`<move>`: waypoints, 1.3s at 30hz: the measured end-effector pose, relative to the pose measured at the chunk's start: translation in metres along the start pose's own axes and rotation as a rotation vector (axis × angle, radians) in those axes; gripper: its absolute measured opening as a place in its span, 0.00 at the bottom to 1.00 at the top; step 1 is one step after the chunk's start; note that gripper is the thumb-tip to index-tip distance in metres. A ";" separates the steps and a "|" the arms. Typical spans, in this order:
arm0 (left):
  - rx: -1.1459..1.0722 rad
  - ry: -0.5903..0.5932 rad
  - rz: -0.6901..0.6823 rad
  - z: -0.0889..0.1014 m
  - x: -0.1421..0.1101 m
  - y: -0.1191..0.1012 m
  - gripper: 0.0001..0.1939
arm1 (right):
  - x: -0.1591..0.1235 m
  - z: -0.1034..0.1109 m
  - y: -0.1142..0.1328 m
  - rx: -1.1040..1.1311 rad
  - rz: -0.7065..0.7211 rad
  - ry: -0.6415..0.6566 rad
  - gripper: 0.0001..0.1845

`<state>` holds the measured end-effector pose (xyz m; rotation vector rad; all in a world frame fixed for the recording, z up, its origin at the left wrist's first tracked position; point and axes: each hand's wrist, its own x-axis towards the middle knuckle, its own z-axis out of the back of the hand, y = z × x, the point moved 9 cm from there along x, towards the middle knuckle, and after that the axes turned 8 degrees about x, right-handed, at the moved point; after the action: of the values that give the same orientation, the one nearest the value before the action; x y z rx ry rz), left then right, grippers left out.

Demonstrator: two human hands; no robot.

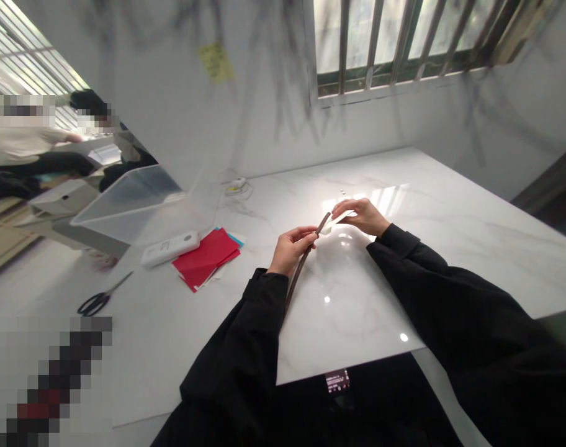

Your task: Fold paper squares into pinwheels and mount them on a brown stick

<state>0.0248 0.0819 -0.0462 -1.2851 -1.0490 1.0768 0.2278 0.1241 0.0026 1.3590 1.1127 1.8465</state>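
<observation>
Between the thumb and fingers of my left hand (292,246) is a thin brown stick (300,268), slanting up to the right; its lower end passes behind my left sleeve. My right hand (363,214) pinches a pale cream strip (341,218), perhaps paper, whose near end meets the stick close to its upper tip. Whether the strip is fixed to the stick, I cannot tell. Both hands are held over the white marbled table (352,292).
Left of my hands lie red sheets (206,257) over blue and white ones, a white oblong device (170,248) and black-handled scissors (103,297). A clear plastic bin (129,195) stands farther left. A small white item with a cable (238,183) lies near the wall. People sit at far left.
</observation>
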 end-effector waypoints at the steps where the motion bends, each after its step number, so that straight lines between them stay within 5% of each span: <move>1: 0.000 0.004 -0.003 0.000 0.000 0.000 0.23 | 0.000 0.000 0.000 -0.002 -0.007 0.000 0.17; 23: -0.004 0.047 0.006 -0.007 -0.005 -0.007 0.22 | -0.002 0.004 -0.016 0.043 -0.112 -0.036 0.23; 39: -0.081 0.105 0.069 -0.012 -0.004 0.000 0.26 | -0.008 -0.010 -0.027 0.410 -0.305 -0.044 0.29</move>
<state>0.0361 0.0755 -0.0465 -1.4367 -0.9835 1.0161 0.2202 0.1280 -0.0263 1.3448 1.6377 1.4134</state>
